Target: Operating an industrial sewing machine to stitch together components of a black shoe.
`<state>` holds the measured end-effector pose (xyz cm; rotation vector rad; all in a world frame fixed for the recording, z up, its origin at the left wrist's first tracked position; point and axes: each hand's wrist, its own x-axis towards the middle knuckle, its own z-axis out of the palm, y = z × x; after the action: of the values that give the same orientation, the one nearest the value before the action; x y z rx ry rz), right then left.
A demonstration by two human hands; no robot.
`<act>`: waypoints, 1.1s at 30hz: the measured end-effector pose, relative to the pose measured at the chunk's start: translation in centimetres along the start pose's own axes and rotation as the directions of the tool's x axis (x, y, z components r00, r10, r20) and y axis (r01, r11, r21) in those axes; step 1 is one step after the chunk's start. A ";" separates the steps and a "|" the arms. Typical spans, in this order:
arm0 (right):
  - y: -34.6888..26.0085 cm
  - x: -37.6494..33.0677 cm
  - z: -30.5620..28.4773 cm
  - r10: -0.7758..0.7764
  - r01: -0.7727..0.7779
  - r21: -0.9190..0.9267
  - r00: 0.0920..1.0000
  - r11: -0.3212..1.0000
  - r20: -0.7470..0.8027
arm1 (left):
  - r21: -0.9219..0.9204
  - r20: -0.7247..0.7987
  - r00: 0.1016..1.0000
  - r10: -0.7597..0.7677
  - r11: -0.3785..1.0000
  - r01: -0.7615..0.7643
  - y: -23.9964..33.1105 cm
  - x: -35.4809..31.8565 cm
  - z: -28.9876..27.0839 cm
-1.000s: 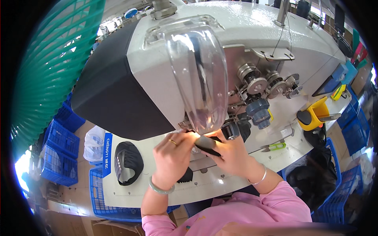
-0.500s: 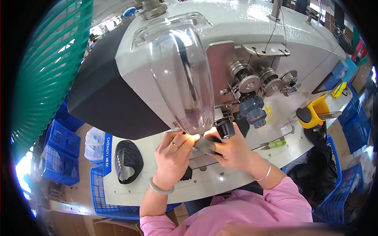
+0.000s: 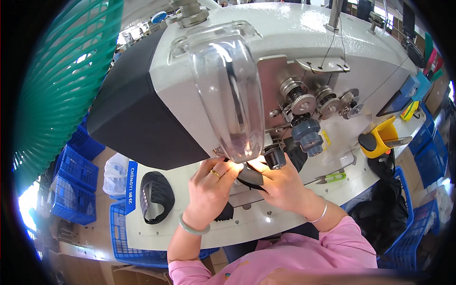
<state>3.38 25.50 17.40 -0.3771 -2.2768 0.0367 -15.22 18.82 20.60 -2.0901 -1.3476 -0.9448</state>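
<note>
A dark shoe upper point(image 3: 250, 177) sits between my hands beneath the lamp-lit end of an industrial sewing machine point(image 3: 173, 111). My left hand point(image 3: 209, 190) grips it from the left, fingertips pressed close to the needle area. On the other side, my right hand point(image 3: 281, 187) pinches its right part between thumb and fingers. The clear guard point(image 3: 228, 99) hides the needle and the fingertips' exact contact. A dark, notched edge point(image 3: 224, 212) shows below my left hand. Another black shoe upper point(image 3: 156, 197) lies on the white machine table point(image 3: 190, 237), left of my hands.
Green-handled thread snips point(image 3: 331, 177) lie right of my hands, with a yellow holder point(image 3: 377, 137) beyond. Tension knobs point(image 3: 306, 135) jut out above my right hand. A green fan guard point(image 3: 66, 80) stands at the left. Blue crates point(image 3: 73, 199) flank the table.
The shoe upper has turned between my hands, and its strip now looks darker and lies flatter. My right fingers have shifted closer to the needle area. The whole view has moved slightly.
</note>
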 end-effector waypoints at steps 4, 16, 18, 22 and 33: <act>0.2 0.1 0.1 -0.014 0.013 -0.039 1.000 0.999 -0.017 | 0.006 0.022 1.000 0.012 1.000 -0.012 0.0 0.1 -0.2; 0.1 0.2 0.6 -0.028 0.027 -0.084 1.000 0.996 -0.013 | -0.066 0.109 0.993 -0.040 0.997 0.048 -0.2 0.4 -0.9; 0.1 0.2 0.6 -0.025 0.023 -0.074 1.000 0.997 -0.019 | -0.063 0.113 0.993 -0.038 0.997 0.045 -0.4 0.4 -0.8; 0.2 0.2 0.9 -0.010 0.009 -0.064 1.000 0.998 -0.014 | -0.061 0.125 0.991 -0.036 0.997 0.044 -0.4 0.4 -0.7; -0.3 0.1 0.7 0.053 -0.052 -0.048 0.998 0.998 0.019 | 0.019 0.048 0.997 0.053 0.998 -0.054 0.2 0.5 -1.0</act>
<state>2.71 25.28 17.10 -0.4632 -2.2907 0.0131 -15.14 18.33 21.63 -2.1352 -1.3127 -0.8609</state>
